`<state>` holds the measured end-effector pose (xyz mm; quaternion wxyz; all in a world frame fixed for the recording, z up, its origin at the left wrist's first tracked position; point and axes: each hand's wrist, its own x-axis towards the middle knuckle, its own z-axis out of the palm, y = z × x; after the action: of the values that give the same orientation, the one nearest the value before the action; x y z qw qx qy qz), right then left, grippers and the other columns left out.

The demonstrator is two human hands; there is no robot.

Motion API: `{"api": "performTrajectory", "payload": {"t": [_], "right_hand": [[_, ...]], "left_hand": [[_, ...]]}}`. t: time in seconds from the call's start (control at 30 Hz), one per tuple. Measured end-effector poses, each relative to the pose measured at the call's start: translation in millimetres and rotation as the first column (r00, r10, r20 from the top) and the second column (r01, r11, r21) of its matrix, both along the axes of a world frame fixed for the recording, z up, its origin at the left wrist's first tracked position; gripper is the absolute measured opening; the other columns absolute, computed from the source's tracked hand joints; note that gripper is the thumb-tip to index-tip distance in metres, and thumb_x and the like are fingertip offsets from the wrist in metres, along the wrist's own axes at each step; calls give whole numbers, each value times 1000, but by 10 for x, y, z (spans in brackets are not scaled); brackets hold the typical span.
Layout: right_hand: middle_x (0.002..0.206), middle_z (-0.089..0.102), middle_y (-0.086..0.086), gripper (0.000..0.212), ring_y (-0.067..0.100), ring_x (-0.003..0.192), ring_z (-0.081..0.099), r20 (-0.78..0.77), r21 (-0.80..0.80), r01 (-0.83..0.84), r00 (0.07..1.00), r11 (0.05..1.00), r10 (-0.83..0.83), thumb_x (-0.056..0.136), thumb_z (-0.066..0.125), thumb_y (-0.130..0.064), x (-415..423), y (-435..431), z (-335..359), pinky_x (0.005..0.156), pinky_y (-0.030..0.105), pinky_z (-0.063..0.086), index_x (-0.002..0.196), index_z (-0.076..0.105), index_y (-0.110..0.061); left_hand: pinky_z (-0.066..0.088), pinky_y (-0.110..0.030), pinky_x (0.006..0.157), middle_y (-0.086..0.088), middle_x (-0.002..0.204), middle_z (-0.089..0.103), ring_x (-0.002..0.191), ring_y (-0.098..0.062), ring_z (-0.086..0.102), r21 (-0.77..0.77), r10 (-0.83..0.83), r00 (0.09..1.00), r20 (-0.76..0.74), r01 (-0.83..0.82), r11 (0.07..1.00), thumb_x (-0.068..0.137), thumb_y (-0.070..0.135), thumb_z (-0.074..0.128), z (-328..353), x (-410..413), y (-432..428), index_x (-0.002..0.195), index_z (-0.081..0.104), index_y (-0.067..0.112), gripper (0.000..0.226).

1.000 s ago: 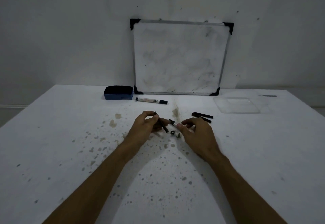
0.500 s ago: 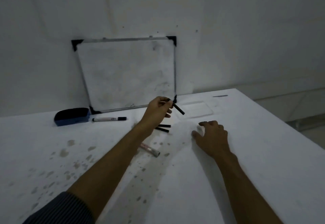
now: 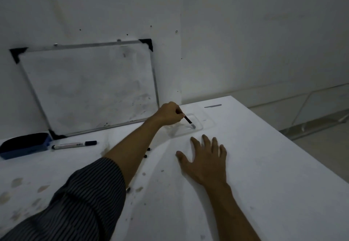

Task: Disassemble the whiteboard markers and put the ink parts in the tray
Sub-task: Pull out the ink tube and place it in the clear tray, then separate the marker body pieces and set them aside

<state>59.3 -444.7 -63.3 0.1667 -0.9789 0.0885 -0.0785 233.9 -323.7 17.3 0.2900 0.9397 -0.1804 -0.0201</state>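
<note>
Ink part (image 3: 188,119), a thin dark rod w/ a paler tip at its low end, hangs slantwise over the clear tray (image 3: 205,122) at the far side of the white table (image 3: 273,165). The left hand (image 3: 169,115) pinches its upper end between thumb and forefinger; the other fingers are curled in, so the contact itself is partly hidden. The rod sticks out down and to the right of the fingers, tip just above the tray floor or touching it; can't tell which. The right hand (image 3: 204,160) lies flat on the table near the tray, fingers spread, holding nothing.

Judged by its looks, the rod is v. light, slim and fairly stiff, prob. a fibre core that could smear ink on skin, so a light two-finger pinch near one end seems enough, no squeeze needed. The tray looks thin and light too and may slide if nudged.

Elsewhere: an intact marker (image 3: 74,144) lies beside a blue eraser (image 3: 24,145) in front of the whiteboard (image 3: 90,87) leaning on the wall. Small dark pieces, prob. more marker bits (image 3: 147,152), peek out beside the left forearm; a striped sleeve (image 3: 79,199) covers the upper arm.
</note>
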Motion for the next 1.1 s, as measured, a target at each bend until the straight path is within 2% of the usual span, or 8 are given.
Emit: {"api": "performTrajectory", "payload": {"t": [0.17,0.33,0.47,0.57,0.67,0.83,0.97,1.1], "right_hand": [[172,11,3,87,31,158,0,0,23,3,1000,1000,-3,85,26,-85,8,-11,33,125,55,-2,158,25,-37],[170,19,2,83,27,158,8,-19,67,-2,1000,998,3,83,34,-85,-20,-32,81,124,54,2,153,35,-40],[157,45,-5,53,17,149,32,66,169,-45,997,985,35,86,56,-69,-129,2,167,120,44,15,130,63,-40],[152,51,-5,35,18,145,39,71,222,-12,997,975,-3,87,66,-54,-170,47,182,118,41,21,119,70,-40],[135,66,-4,27,22,134,53,74,328,8,997,945,-34,84,71,-49,-217,317,241,114,42,34,109,74,-38],[120,74,-4,32,19,117,66,59,471,-112,994,875,95,87,73,-46,-194,937,334,106,40,47,116,72,-32],[112,74,-3,36,25,115,63,87,386,-77,995,919,47,87,71,-49,-54,1269,275,102,41,45,119,72,-32],[111,71,1,28,29,114,55,119,245,11,992,970,-42,90,69,-48,-8,1427,192,95,41,38,113,76,-34]], "left_hand": [[58,-35,76,-17,103,77,90,-28,72,124,37,999,28,-40,991,96,29,66,41,82,-15,110,77,2,32],[51,-29,90,-3,121,75,109,-18,68,4,-56,996,62,56,998,99,33,63,253,-406,234,122,75,14,32],[54,-27,88,8,111,75,97,-7,68,-87,-100,994,42,104,991,100,37,62,276,-1061,822,118,76,23,27],[50,-20,79,14,106,75,95,-3,68,-58,-106,993,54,109,992,101,33,61,164,-1413,1273,114,76,26,21],[45,-16,85,13,112,72,103,-1,64,-122,-76,985,154,95,988,101,15,60,-26,-1759,1744,114,75,26,22],[39,-43,112,5,125,71,127,-19,57,31,-90,952,293,84,996,87,22,72,-420,-2043,2260,120,74,25,33],[24,-36,120,15,136,64,144,-9,38,86,-103,937,335,78,993,90,42,66,-642,-2174,2342,131,67,35,42],[26,-38,120,15,134,65,144,-11,39,182,-172,897,407,105,978,97,54,54,-736,-2142,2271,131,67,38,39]]}}
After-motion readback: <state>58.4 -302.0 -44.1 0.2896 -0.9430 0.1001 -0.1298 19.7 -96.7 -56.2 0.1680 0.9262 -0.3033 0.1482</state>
